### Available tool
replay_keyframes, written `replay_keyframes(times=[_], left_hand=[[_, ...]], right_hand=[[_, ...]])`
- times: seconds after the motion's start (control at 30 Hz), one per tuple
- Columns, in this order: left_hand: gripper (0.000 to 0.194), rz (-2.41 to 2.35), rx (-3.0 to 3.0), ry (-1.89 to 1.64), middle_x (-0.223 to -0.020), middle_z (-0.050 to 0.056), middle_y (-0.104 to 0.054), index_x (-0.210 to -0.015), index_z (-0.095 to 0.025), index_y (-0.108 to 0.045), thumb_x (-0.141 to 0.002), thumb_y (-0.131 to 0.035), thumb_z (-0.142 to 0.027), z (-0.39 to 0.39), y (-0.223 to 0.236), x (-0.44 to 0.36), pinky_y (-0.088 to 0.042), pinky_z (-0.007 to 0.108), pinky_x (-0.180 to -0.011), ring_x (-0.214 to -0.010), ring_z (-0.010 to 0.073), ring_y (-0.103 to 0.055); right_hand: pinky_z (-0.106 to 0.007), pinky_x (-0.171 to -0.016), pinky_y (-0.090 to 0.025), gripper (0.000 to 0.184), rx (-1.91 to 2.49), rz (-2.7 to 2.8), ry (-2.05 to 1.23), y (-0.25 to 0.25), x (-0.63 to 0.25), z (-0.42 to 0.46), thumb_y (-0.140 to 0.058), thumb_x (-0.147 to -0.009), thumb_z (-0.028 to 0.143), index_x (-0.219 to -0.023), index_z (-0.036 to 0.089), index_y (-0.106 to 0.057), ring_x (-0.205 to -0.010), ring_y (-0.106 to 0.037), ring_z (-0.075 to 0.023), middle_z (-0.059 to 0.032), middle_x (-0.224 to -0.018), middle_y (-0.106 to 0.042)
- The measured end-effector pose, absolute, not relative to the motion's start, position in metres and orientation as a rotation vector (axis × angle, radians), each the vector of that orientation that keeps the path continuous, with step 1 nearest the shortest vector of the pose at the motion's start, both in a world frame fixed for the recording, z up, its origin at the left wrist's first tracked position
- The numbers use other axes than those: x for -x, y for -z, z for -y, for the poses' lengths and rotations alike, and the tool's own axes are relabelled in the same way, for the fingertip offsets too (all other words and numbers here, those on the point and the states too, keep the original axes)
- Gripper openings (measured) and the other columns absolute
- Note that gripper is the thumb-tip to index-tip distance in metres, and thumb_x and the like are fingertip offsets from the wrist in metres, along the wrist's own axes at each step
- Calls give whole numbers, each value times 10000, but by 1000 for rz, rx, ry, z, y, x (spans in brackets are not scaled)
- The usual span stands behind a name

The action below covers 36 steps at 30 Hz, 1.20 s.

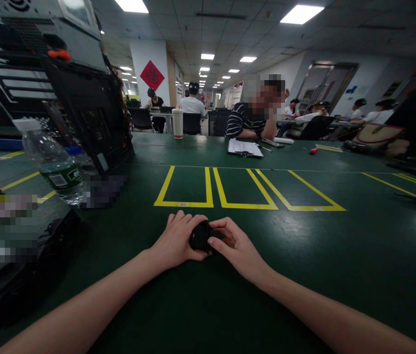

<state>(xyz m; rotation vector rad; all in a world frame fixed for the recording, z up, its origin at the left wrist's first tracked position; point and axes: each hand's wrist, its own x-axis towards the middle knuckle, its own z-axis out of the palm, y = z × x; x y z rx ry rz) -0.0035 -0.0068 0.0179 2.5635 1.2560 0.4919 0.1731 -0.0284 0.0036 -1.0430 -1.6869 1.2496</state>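
Note:
A small, glossy black rounded object is between my hands, low over the green table. My left hand is wrapped round its left side, thumb below and fingers above. From the right, my right hand grips its edge between thumb and bent fingers. Parts of the object are covered by my fingers, so its exact kind is unclear. Just beyond my hands, yellow tape outlines mark the tabletop.
At left stand a water bottle and a computer case. A person in a striped shirt sits across the table behind a clipboard with paper. A white cup stands at the far edge; a red item lies right.

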Motion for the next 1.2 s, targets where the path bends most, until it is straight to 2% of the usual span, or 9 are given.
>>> replay_keyframes(times=[0.1, 0.47, 0.67, 0.97, 1.1, 1.2], left_hand=[[546, -1249, -2554, -493, -991, 40, -514, -1112, -239, -399, -642, -605, -424, 7, -18, 3, -314, 341, -720, -832, 225, -420], [563, -1274, -2569, -482, -987, 46, -516, -1114, -235, -401, -632, -605, -443, 7, -18, 3, -313, 345, -709, -823, 230, -419], [550, -1256, -2545, -493, -1001, 40, -513, -1115, -241, -396, -643, -602, -436, 7, -17, 4, -320, 348, -726, -839, 226, -423], [561, -1252, -2570, -531, -981, 41, -511, -1110, -235, -392, -630, -607, -429, 3, -10, 4, -316, 338, -710, -823, 222, -414], [596, -1280, -2587, -583, -961, 35, -513, -1098, -239, -399, -588, -637, -436, 0, -1, 4, -308, 329, -698, -807, 220, -411], [592, -1270, -2597, -583, -957, 33, -513, -1099, -241, -396, -594, -629, -443, 0, 0, 3, -304, 324, -696, -803, 217, -409]], right_hand=[[-357, -860, -423, 320, 1093, 1688, -1290, -5, -174, 28, -497, -767, 281, -1078, 248, -432, -1025, -474, -165, -23, -1093, -493], [-340, -796, -456, 227, 1027, 1670, -1257, -2, -174, 26, -512, -756, 276, -972, 217, -480, -978, -504, -168, -24, -1025, -521], [-357, -836, -435, 314, 1096, 1690, -1301, -2, -175, 24, -492, -766, 302, -1068, 228, -448, -996, -492, -176, -38, -1070, -506], [-332, -770, -472, 260, 983, 1669, -1351, -4, -174, 28, -491, -770, 279, -1023, 238, -445, -947, -521, -167, -27, -1047, -503], [-325, -783, -471, 215, 997, 1655, -1322, -4, -174, 28, -487, -773, 270, -982, 226, -460, -972, -511, -169, -24, -1026, -509], [-335, -812, -455, 268, 1038, 1666, -1300, -1, -174, 26, -492, -770, 267, -1032, 231, -445, -992, -498, -169, -27, -1053, -503]])
